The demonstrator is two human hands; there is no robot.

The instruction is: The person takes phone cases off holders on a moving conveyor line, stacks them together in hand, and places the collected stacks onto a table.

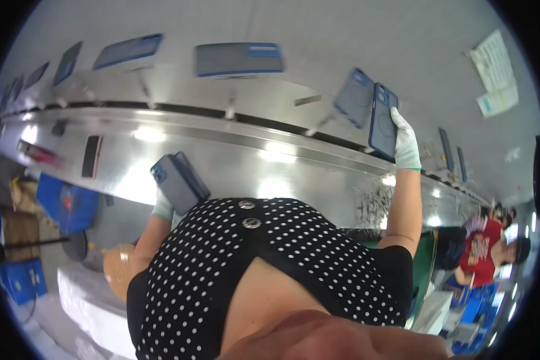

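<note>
Both my hands wear white gloves. My right hand (406, 143) is stretched out to the right and grips a dark blue phone case (383, 123) by its right edge; the case has a camera cutout and a ring on its back. Just left of it, a second blue phone case (353, 99) lies tilted over the grey surface, close against the first. Low on the left, my left hand (163, 207) is mostly hidden behind the phone cases (179, 187) it holds, at least two stacked and slightly fanned.
More blue-edged phone cases, such as one flat case (239, 59), lie in a row along the grey surface. A metal ledge (222, 159) runs along the near side, with a dark red-edged phone-shaped item (92, 156) on it. Blue bins (68, 203) stand left. A person in red (481, 252) is far right.
</note>
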